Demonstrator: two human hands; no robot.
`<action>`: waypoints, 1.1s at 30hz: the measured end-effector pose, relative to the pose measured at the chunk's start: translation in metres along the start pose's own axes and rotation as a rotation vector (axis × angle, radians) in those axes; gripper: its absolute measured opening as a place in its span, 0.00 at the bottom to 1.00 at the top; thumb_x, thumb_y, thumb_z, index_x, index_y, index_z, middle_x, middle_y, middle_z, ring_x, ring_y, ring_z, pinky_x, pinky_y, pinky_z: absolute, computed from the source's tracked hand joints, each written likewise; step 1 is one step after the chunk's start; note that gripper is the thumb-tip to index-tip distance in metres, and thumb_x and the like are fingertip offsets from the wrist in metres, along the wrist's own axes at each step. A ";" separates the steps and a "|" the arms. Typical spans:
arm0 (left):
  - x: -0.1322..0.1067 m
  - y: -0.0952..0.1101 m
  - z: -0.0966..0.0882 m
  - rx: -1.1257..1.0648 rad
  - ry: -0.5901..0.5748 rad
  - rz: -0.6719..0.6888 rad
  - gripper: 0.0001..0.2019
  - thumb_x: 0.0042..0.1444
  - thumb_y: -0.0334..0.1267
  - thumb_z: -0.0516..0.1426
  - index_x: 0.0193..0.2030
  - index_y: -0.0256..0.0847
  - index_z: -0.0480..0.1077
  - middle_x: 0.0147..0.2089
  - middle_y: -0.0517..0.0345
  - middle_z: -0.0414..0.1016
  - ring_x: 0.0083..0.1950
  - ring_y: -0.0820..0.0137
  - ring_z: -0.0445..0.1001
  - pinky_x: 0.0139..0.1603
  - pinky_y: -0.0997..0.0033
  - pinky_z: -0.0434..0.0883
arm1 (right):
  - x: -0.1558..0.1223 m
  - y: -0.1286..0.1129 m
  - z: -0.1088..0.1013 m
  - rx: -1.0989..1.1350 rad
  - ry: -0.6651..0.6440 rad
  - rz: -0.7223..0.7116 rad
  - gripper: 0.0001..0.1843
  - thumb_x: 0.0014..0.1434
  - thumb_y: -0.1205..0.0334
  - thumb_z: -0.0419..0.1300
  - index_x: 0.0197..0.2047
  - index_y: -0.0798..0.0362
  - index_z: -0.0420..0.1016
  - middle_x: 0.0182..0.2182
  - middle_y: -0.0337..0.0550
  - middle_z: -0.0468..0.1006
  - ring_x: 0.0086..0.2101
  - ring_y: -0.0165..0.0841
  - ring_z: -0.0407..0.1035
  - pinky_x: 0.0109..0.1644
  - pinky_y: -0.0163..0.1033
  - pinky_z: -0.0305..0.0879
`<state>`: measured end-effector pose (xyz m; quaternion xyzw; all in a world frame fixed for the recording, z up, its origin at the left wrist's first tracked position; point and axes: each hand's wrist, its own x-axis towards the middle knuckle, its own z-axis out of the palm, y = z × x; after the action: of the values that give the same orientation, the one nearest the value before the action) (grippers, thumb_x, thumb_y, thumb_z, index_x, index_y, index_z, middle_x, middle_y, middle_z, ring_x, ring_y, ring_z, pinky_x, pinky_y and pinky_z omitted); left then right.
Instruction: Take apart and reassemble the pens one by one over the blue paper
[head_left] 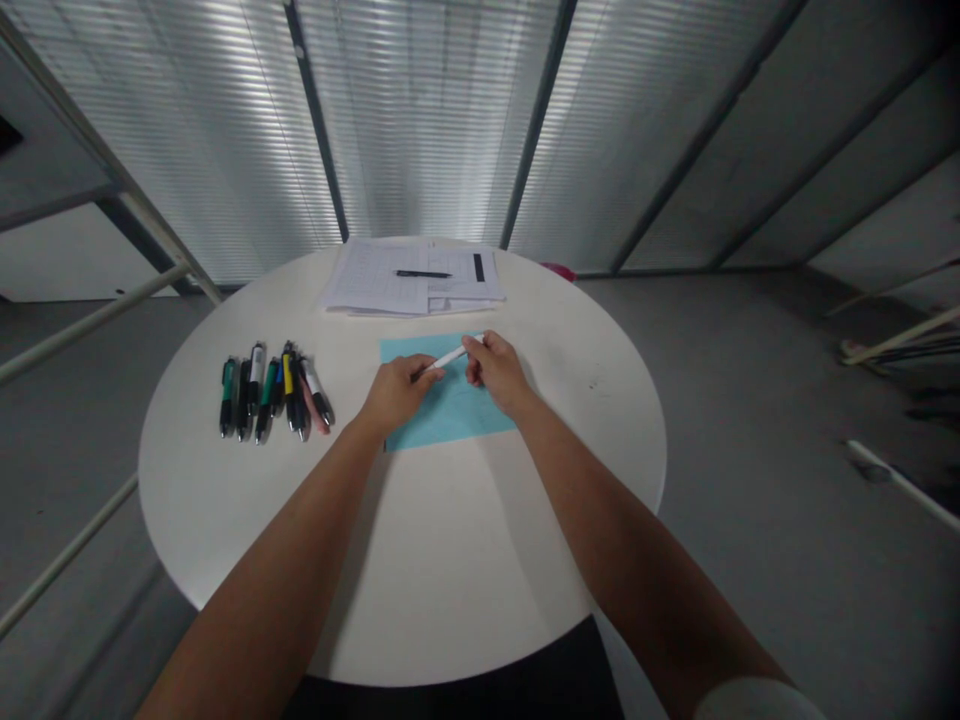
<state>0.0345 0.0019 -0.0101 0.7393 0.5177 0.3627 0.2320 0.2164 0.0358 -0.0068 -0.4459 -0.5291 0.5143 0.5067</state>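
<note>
A white pen (450,357) lies slantwise above a light blue sheet of paper (450,412). My left hand (397,392) pinches its near end, and my right hand (495,372) grips its far end. Both hands rest over the sheet, and they hide part of the pen. To the left of my left hand lies a bunched row of several click pens (274,395) in black, green, yellow and pink trims. A black pen (424,274) rests on a stack of printed papers (375,280) beyond my hands.
All of this sits on a round white table (450,530). A small pink object (559,271) shows past the far rim. Pale metal rails (90,325) run along the left, and slatted blinds (427,120) stand behind. Long rods (900,345) lie on the grey floor at right.
</note>
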 end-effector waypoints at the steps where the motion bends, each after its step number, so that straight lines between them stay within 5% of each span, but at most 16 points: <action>1: 0.000 0.001 0.000 0.000 0.002 -0.007 0.19 0.60 0.51 0.54 0.43 0.39 0.79 0.35 0.56 0.80 0.36 0.68 0.73 0.39 0.70 0.67 | 0.000 0.000 0.000 0.024 -0.004 0.000 0.18 0.54 0.47 0.63 0.29 0.49 0.60 0.15 0.27 0.66 0.13 0.23 0.60 0.16 0.30 0.52; 9: -0.001 0.005 -0.002 0.016 -0.007 -0.006 0.21 0.62 0.51 0.52 0.44 0.39 0.80 0.36 0.55 0.80 0.35 0.68 0.73 0.38 0.69 0.65 | 0.000 0.000 -0.001 0.137 -0.017 0.034 0.07 0.49 0.58 0.59 0.31 0.50 0.66 0.15 0.27 0.67 0.14 0.24 0.62 0.16 0.29 0.52; 19: 0.001 0.003 -0.001 0.070 -0.024 -0.018 0.21 0.63 0.51 0.51 0.39 0.39 0.81 0.33 0.55 0.79 0.35 0.66 0.73 0.40 0.69 0.66 | 0.000 -0.002 -0.001 0.073 0.004 0.009 0.07 0.50 0.58 0.59 0.32 0.49 0.67 0.11 0.25 0.63 0.11 0.23 0.55 0.15 0.29 0.46; 33: 0.000 0.000 0.001 0.076 0.018 -0.049 0.16 0.60 0.49 0.57 0.44 0.42 0.81 0.38 0.54 0.80 0.39 0.64 0.75 0.43 0.66 0.67 | -0.005 -0.007 0.000 -0.009 0.001 0.003 0.13 0.55 0.57 0.56 0.42 0.52 0.73 0.08 0.23 0.55 0.09 0.25 0.53 0.13 0.30 0.44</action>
<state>0.0354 0.0024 -0.0109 0.7314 0.5510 0.3439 0.2078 0.2168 0.0308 -0.0004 -0.4492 -0.5304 0.5126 0.5042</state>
